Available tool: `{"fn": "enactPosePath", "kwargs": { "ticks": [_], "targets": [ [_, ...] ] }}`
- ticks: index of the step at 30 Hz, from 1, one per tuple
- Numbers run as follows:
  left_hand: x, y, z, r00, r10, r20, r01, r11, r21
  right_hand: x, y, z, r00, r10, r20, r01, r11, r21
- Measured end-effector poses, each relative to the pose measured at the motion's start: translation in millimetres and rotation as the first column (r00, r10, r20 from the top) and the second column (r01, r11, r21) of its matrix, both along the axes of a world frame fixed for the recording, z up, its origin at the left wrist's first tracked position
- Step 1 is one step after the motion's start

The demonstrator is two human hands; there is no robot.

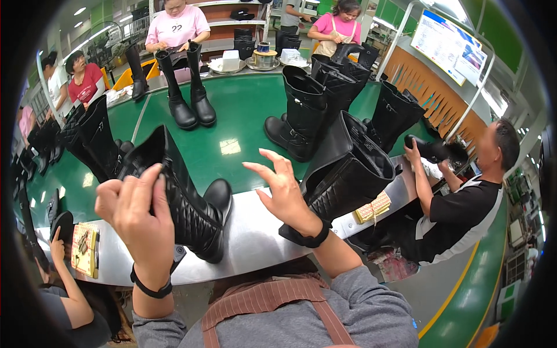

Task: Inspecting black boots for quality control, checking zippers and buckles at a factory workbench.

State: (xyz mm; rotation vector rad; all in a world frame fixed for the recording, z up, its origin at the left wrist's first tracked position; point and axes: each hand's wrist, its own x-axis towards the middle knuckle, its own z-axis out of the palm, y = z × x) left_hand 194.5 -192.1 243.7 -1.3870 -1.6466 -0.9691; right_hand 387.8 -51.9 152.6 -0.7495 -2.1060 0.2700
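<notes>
A tall black quilted boot (pixel 194 211) stands on the metal edge strip in front of me, its toe pointing away to the right. My left hand (pixel 139 214) is raised before its shaft, fingers curled and pinched together; whether they grip something small is hidden. To the right of that boot, my right hand (pixel 284 191) hangs in the air with fingers spread and nothing in it. Beside it, partly behind my wrist, stands another tall black boot (pixel 348 168) with an open top. Dark bands circle both my wrists.
More black boots (pixel 296 113) stand on the green table (pixel 232 124), with a plain pair (pixel 185 95) farther back. Patterned pads (pixel 374 207) lie on the metal edge at both sides. A co-worker on the right (pixel 464 197) holds a boot; others work across the table.
</notes>
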Motion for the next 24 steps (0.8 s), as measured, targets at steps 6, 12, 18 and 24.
{"fn": "enactPosePath", "kwargs": {
  "ticks": [6,12,18,24],
  "targets": [
    [7,16,-10,0.998,0.011,-0.066,-0.012,1.000,-0.013,42,-43,82,0.943,0.224,-0.246,-0.101,0.897,0.431],
    [15,7,-16,0.989,0.058,-0.137,-0.061,0.998,-0.022,66,-114,128,0.956,0.190,-0.224,0.060,0.621,0.781],
    [32,16,-11,0.988,0.068,-0.137,-0.082,0.992,-0.097,71,-113,139,0.932,0.204,-0.300,0.090,0.672,0.735],
    [39,-4,-22,0.965,0.254,-0.065,-0.243,0.959,0.145,61,-98,131,0.966,0.251,-0.060,-0.177,0.813,0.554]
  ]
}}
